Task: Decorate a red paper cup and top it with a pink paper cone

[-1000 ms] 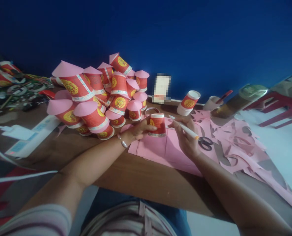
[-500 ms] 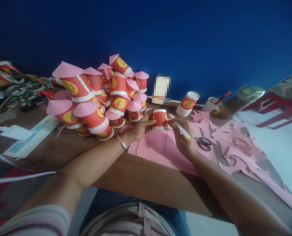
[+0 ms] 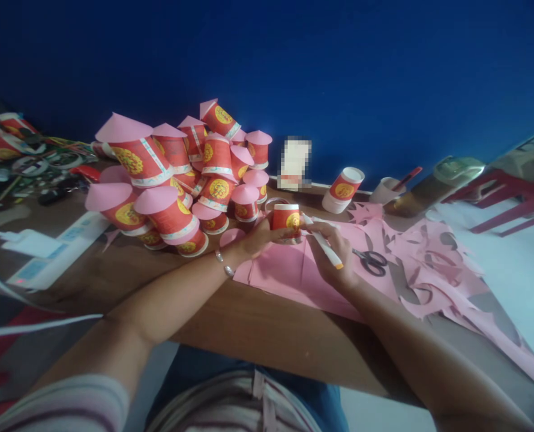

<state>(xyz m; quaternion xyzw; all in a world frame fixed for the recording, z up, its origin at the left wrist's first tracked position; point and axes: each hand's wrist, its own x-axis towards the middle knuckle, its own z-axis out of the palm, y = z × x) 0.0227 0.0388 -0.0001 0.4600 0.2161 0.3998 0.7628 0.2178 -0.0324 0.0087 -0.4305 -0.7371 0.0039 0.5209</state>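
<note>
My left hand (image 3: 258, 237) is clamped on one red cup (image 3: 280, 221), held above the pink sheets (image 3: 285, 276), and my right hand (image 3: 336, 252) is wrapped round one white marker (image 3: 326, 247), super close by. Honestly can't tell if my right fingers touch the cup, and the marker tip's hard to make out. One pair of scissors (image 3: 375, 263) sits just right of that hand; further right, pink scraps (image 3: 465, 273) overlap too much to count. Left of my left hand: ten-plus cone-topped cups (image 3: 168, 219), lots half hidden. Beyond both hands, one pale thing (image 3: 294, 161) is pixelated out.
</note>
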